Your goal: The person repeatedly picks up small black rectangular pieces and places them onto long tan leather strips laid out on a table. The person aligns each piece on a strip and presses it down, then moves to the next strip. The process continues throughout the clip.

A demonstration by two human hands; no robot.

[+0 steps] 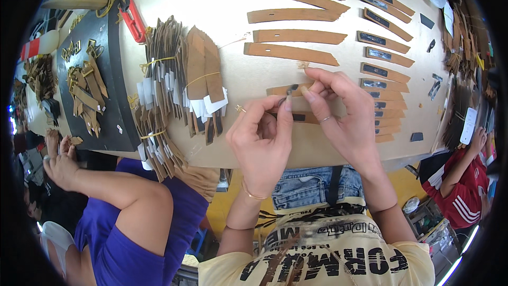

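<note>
Over the near middle of the table, my hands meet fingertip to fingertip. A small dark piece (292, 89) shows between them, too small to make out fully. My left hand (260, 140) is closed, thumb and index finger pinching at its lower end. My right hand (346, 111) is closed too, thumb and fingers pinched at its other side. Below the fingers lie a brown strap (275, 91) and another brown strap with a dark patch (299, 117), both partly hidden. Ahead of my hands, several slotted brown straps (291, 53) lie spread out.
To the right, a column of brown straps with dark patches (389, 55) lies near loose dark scraps (417, 136). Left are banded strap bundles with white tags (203, 69), a red-handled tool (132, 20) and a black board (114, 111) with buckled straps. A co-worker's hand (62, 167) is at its edge.
</note>
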